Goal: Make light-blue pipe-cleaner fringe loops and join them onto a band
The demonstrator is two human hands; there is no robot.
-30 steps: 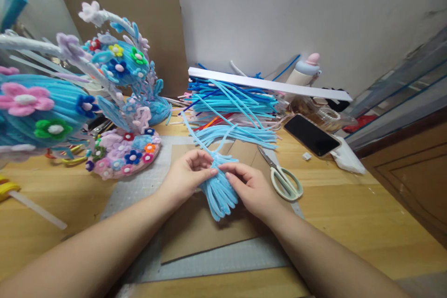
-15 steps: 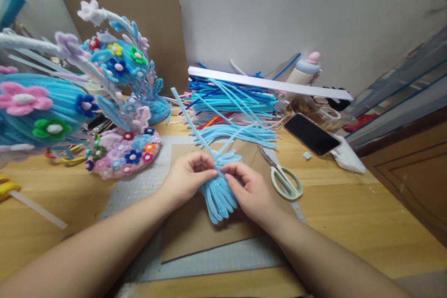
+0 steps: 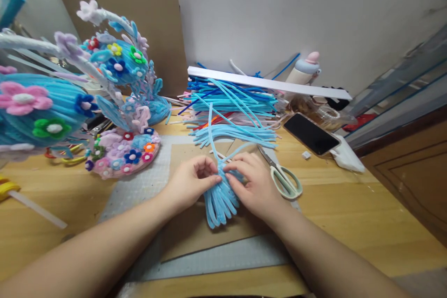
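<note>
A light blue bundle of looped fuzzy stems (image 3: 220, 202) is held above a brown cardboard sheet (image 3: 192, 237). My left hand (image 3: 192, 178) pinches its upper left side between thumb and fingers. On the right side, my right hand (image 3: 253, 184) grips the same bundle near its narrow neck. Two loose stem ends stick out above the neck, one nearly upright and one bending right. Green-handled scissors (image 3: 285, 181) lie right of my right hand. Behind the cardboard is a row of light blue stems (image 3: 233, 136).
Flower-covered blue ornaments (image 3: 120, 63) stand at the left. A pile of coloured stems (image 3: 237, 98) lies at the back under a white strip (image 3: 265, 84). A phone (image 3: 312, 134), a bottle (image 3: 303, 71) and a yellow glue gun (image 3: 6, 188) are around the table.
The bundle and both hands have shifted slightly down and right. The long stem end that leaned left now points nearly straight up, and the other end curves more.
</note>
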